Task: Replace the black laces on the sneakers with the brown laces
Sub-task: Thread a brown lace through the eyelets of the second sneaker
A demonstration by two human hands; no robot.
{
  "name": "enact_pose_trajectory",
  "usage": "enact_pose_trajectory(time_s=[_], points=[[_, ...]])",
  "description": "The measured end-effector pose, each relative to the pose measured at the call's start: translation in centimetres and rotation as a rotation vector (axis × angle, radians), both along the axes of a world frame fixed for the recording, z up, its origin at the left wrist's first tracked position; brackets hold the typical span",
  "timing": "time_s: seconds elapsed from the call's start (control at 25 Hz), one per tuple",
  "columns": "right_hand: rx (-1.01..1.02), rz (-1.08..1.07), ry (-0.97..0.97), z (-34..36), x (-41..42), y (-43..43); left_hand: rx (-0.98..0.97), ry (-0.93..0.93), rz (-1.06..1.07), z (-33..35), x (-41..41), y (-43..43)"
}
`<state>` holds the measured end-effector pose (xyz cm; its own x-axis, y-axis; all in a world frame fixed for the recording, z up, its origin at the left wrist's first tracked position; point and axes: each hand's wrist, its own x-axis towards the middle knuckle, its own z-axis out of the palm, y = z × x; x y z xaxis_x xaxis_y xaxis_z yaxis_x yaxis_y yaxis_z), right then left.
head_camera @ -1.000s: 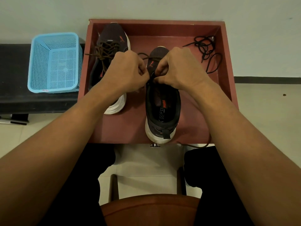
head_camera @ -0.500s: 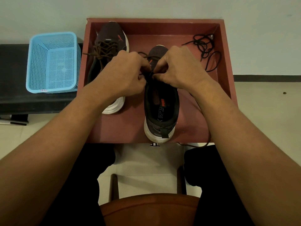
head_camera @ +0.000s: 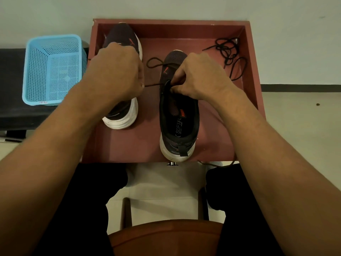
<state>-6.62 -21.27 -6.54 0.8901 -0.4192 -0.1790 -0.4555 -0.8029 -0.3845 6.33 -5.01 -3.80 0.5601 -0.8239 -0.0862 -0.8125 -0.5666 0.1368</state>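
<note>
Two dark sneakers with white soles stand in a red-brown tray [head_camera: 252, 74]. The right sneaker [head_camera: 180, 124] is nearest, heel toward me. My right hand [head_camera: 199, 76] pinches the top edge of its eyelet area. My left hand [head_camera: 118, 71] is closed on the brown lace [head_camera: 154, 85], which runs taut from the fist to the right sneaker and loops over its toe. This hand covers the middle of the left sneaker [head_camera: 125, 39]. The removed black laces [head_camera: 229, 52] lie tangled in the tray's far right corner.
A light blue mesh basket [head_camera: 53, 69] sits on a black bench [head_camera: 11, 100] to the left of the tray. A brown lace end [head_camera: 217, 164] hangs over the tray's front edge. A round wooden stool seat [head_camera: 166, 237] is below, between my legs.
My left hand has moved left, away from the right sneaker, drawing the brown lace out taut. My right hand stays at the eyelets.
</note>
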Motion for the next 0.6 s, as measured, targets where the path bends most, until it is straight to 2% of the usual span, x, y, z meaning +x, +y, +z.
enact_pose_trajectory(time_s=[0.08, 0.2, 0.28, 0.4, 0.52, 0.6], points=[[0.016, -0.004, 0.016, 0.1, 0.0, -0.2, 0.083, -0.026, -0.034, 0.4, -0.5, 0.3], [0.013, 0.003, 0.011, 0.1, -0.1, -0.2, 0.072, -0.047, -0.097, -0.3, -1.8, -0.7], [0.006, 0.023, -0.005, 0.0, -0.2, 0.0, 0.031, 0.042, -0.152, -1.0, -2.2, -1.4], [0.025, 0.029, -0.046, 0.4, -0.5, -0.2, -0.069, 0.139, -0.109, -1.6, -2.0, -2.1], [0.058, -0.110, -0.053, 1.7, -2.0, -1.5, -0.124, 0.226, -0.034, -1.8, -1.8, -2.3], [0.106, -0.211, 0.059, 2.5, -2.9, -2.0, -0.140, 0.256, -0.034, -1.8, -1.9, -2.3]])
